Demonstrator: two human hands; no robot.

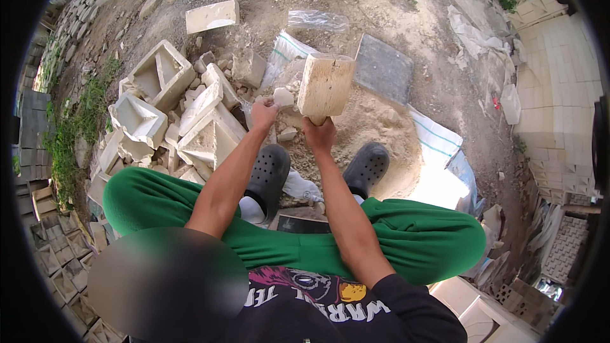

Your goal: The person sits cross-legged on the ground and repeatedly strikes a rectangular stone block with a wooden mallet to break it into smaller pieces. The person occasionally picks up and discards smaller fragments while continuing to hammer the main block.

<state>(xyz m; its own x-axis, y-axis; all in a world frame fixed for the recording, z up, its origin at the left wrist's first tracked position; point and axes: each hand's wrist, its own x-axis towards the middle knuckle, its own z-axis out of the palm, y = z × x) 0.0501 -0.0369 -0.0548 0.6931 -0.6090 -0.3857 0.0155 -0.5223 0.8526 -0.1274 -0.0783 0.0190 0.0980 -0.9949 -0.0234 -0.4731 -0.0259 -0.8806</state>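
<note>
Wooden mallet (326,86), and it's up front and centre, blocky head upright over the pale powder (391,136), its short handle pointing back toward the person! The right hand (319,133) has that handle, fingers wrapped closed around it just below the head. Over to the left, the left hand (264,113) is partly curled, fingertips right at a pale chunk (283,96); whether they grip it or only touch it, I cannot tell. And look at the ground here: a striped white woven sheet (438,136) shows at the powder's right edge, with more striped white material by its upper left. A dark flat slab (383,68) lies just beyond the powder's upper right edge, near the mallet head. Left of the hands, a heap of broken cream blocks (210,133), with a hollow divided block (159,73) tilted at the heap's far edge. Farther out on the ground, a single oblong block (213,17)! Down below, two dark clogs (268,176), one either side of the right forearm.
</note>
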